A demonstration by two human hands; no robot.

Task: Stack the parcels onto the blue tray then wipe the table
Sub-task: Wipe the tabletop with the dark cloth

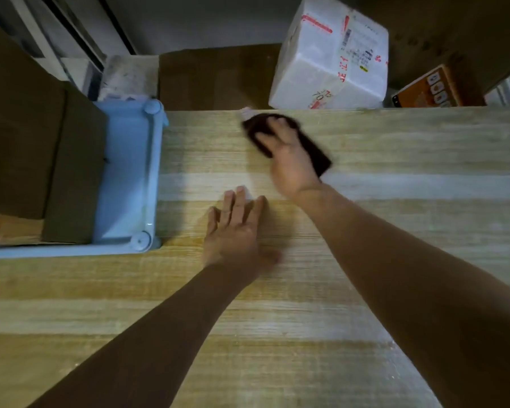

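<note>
My right hand (289, 160) presses flat on a dark brown cloth (314, 153) near the far edge of the light wooden table (306, 290); the hand and cloth are blurred. My left hand (236, 231) lies flat on the table with its fingers straight, a little nearer to me and left of the cloth. The blue tray (130, 172) stands at the table's left side. Brown cardboard parcels (36, 148) sit stacked on it, tall and dark, covering most of its left part.
Beyond the table's far edge a white taped box with red marks (333, 54) stands tilted. An orange printed carton (430, 86) lies to its right. A brown box (215, 78) sits behind the table's middle. Pale units (80, 63) stand at the far left.
</note>
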